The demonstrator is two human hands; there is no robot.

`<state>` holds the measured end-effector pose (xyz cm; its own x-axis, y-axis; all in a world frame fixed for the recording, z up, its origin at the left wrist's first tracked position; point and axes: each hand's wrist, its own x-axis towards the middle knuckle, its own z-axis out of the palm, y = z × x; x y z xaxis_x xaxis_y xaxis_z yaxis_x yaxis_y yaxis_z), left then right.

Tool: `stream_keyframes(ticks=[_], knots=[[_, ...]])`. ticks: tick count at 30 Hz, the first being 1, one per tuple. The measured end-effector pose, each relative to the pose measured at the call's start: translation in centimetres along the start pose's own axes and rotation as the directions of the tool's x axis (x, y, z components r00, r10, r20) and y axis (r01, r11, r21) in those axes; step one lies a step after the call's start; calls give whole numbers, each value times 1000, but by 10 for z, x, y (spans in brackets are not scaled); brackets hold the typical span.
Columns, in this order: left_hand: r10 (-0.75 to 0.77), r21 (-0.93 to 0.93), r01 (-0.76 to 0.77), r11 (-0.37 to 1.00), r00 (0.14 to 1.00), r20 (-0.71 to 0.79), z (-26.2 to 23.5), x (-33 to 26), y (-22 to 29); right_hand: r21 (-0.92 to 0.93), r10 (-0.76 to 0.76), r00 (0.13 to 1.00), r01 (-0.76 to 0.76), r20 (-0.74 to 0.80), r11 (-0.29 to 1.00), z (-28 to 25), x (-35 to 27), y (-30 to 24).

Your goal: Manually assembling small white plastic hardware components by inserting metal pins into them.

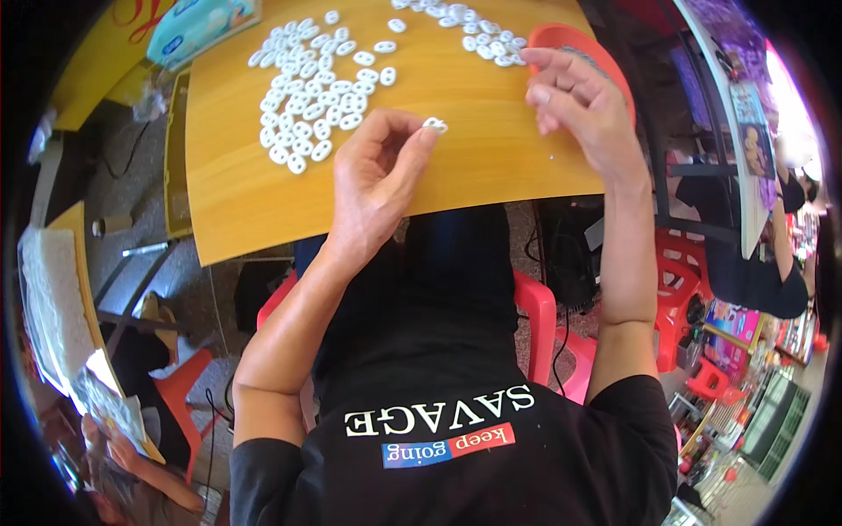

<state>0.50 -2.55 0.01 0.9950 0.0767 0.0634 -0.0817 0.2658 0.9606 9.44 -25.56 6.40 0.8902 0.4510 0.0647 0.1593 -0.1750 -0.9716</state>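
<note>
Over the yellow wooden table, my left hand pinches a small white oval plastic piece between thumb and forefinger. A large spread of white two-holed oval pieces lies beyond it to the left. My right hand is raised at the near side of an orange-red bowl, its fingers curved and apart, and I see nothing between them. The hand hides part of the bowl, and greyish contents show inside. Just left of the bowl sits a second cluster of white pieces.
A teal and white soft tissue pack lies at the far left of the table. Red plastic chairs stand on the right. Another person's hands show at the lower left, and another person in black is at the right.
</note>
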Motion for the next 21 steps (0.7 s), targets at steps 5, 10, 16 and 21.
stream_keyframes(ticks=[5,10,16,21], knots=[[13,-3,-13,1000,1000,-9,-1,0,-1,139,34,998,-40,46,990,59,-12,9],[21,35,-21,999,1000,19,-4,-1,-2,318,43,996,-16,-79,948,81,-10,16],[52,51,-53,997,998,18,-5,-1,-2,309,100,992,-73,-74,948,89,-13,17],[42,81,-44,996,999,26,-5,-1,0,327,91,993,-61,-77,943,91,-13,16]])
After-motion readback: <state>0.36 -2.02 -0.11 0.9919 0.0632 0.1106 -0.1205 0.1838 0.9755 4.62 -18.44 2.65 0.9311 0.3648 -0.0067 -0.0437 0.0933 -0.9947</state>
